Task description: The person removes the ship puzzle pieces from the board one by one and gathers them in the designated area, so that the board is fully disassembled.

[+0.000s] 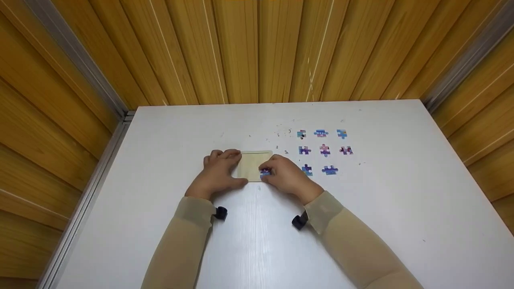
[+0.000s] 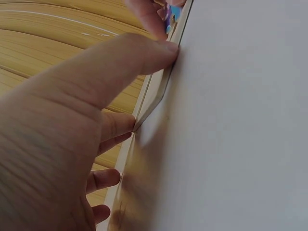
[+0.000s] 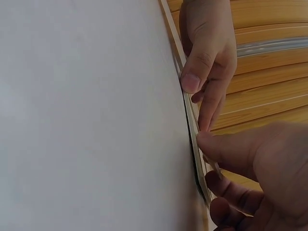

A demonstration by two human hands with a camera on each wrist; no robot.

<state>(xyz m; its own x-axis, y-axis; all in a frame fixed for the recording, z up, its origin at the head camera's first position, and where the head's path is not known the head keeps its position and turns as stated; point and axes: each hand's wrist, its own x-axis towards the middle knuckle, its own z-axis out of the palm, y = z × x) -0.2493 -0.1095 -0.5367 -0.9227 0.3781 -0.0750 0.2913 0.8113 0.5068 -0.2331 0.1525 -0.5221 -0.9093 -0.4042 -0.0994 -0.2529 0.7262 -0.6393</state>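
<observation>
A small square wooden puzzle tray (image 1: 251, 165) with a raised rim lies flat on the white table. My left hand (image 1: 219, 172) holds it from the left, thumb (image 2: 161, 50) on the near edge and index finger by the far left corner. Over the tray's right side, my right hand (image 1: 286, 173) pinches a purple and blue jigsaw piece (image 1: 265, 171) between thumb and fingers. In the right wrist view that piece (image 3: 213, 167) shows edge-on, tilted close over the rim, partly covered by the fingers.
Right of the tray, several loose jigsaw pieces (image 1: 325, 150) lie spread in rough rows; one piece (image 1: 307, 169) sits close beside my right hand. Tiny dark crumbs (image 1: 286, 152) dot the table (image 1: 385, 192) behind. Wood-panelled walls (image 1: 257, 52) stand at the back and sides.
</observation>
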